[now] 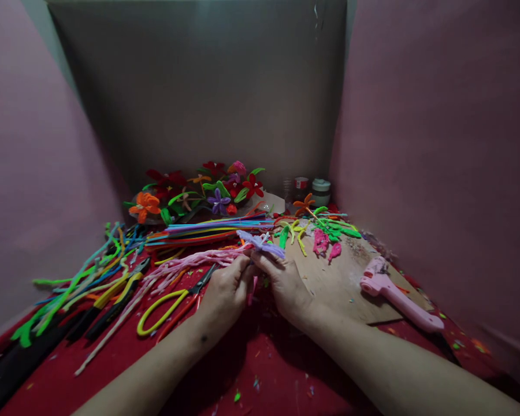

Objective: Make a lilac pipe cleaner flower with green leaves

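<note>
The left hand (230,283) and right hand (288,284) pinch a seemingly shaped lavender flower (266,245) in their fingers (268,264), finished-looking blooms (218,201) beyond them, apparently unworked pink stems (188,262) leftward.

Along the tabletop's (260,358) far edge, fuzzy flowers (219,202) in red, orange and purple are crowding together, while a lidded jar (321,193) is standing toward the far right corner. A bundle of coloured stems (216,227) is lying just nearer. Toward the left edge, yellow-and-black pliers (133,285) are resting beside loose green stems (25,336). Toward the right edge, a pink glue gun (398,294) is lying partly over a wooden board (329,283).
</note>
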The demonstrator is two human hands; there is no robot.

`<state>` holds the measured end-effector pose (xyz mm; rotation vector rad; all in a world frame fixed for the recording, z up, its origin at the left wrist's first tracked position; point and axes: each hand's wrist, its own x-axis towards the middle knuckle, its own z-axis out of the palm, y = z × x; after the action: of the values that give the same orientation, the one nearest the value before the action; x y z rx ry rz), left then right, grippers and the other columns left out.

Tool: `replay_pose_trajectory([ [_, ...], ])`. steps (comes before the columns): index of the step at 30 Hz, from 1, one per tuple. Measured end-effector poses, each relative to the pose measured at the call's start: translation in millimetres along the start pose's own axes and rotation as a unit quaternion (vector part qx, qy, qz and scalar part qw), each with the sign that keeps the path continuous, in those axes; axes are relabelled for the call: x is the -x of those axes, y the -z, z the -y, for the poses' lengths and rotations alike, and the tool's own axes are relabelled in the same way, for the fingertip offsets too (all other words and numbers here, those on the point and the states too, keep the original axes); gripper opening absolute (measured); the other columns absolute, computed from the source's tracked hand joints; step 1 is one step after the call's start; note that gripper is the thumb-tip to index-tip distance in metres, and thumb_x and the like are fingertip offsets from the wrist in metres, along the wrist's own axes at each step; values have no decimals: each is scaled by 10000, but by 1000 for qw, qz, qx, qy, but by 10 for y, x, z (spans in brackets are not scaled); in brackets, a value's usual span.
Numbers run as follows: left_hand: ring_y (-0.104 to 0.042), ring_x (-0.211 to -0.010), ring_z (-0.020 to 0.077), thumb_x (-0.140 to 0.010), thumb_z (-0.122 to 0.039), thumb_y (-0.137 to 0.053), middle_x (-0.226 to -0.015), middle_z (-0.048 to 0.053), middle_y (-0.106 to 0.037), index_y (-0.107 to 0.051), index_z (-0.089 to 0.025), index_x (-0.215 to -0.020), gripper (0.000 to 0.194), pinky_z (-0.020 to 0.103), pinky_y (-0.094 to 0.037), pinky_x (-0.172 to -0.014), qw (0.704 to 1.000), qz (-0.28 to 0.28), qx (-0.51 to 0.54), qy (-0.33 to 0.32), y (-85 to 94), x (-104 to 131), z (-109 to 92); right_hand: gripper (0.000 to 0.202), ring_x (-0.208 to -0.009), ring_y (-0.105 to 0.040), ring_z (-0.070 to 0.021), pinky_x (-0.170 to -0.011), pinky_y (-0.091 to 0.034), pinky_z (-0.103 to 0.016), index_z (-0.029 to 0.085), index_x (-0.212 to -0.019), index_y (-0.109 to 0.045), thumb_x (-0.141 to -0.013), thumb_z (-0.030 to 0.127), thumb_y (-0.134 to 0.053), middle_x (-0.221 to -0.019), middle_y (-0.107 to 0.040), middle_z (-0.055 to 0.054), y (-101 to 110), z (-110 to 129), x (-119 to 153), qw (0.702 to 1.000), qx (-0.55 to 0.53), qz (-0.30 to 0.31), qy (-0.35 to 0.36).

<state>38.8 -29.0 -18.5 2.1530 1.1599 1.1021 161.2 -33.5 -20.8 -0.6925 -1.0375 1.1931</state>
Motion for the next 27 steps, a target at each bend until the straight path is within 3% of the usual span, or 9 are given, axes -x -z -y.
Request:
replay_pose_trajectory([
  [5,-281,-396,58,-842,-329,-444,-487,-69,-376,-506,-174,-721,207,186,-233,-393,987,32,130,89,16,-18,-77,182,-635,-496,-124,-648,-435,-256,178,-704,-662,-771,341,-615,-653,-571,16,8,-32,-9,999,8,29,21],
  [13,-247,-349,14,-771,-413,-591,-456,-89,-361,-469,-161,-703,288,141,-174,-356,908,83,352,214,81,-48,-204,266,-570,-471,-108,-569,-418,-243,186,-775,-673,-799,431,-570,-629,-553,18,16,-71,-40,998,20,52,31],
  [19,-194,-310,-7,-770,-369,-614,-452,-97,-354,-421,-157,-641,315,132,-180,-334,855,119,448,233,109,-63,-181,255,-601,-478,-123,-610,-422,-264,179,-763,-685,-763,421,-605,-628,-542,13,-11,18,-11,999,-4,36,-27],
  [23,-114,-304,-11,-795,-363,-594,-455,-113,-333,-465,-161,-705,256,130,-224,-325,819,148,501,237,145,-61,-145,281,-615,-455,-119,-629,-413,-257,176,-738,-672,-792,434,-572,-620,-477,20,-7,69,15,998,22,57,-9],
  [27,-106,-307,-6,-824,-344,-560,-451,-111,-326,-512,-154,-748,211,129,-213,-319,818,169,501,227,167,-58,-121,294,-630,-466,-118,-632,-425,-256,185,-862,-684,-826,436,-534,-645,-475,18,12,59,21,996,9,84,-11],
])
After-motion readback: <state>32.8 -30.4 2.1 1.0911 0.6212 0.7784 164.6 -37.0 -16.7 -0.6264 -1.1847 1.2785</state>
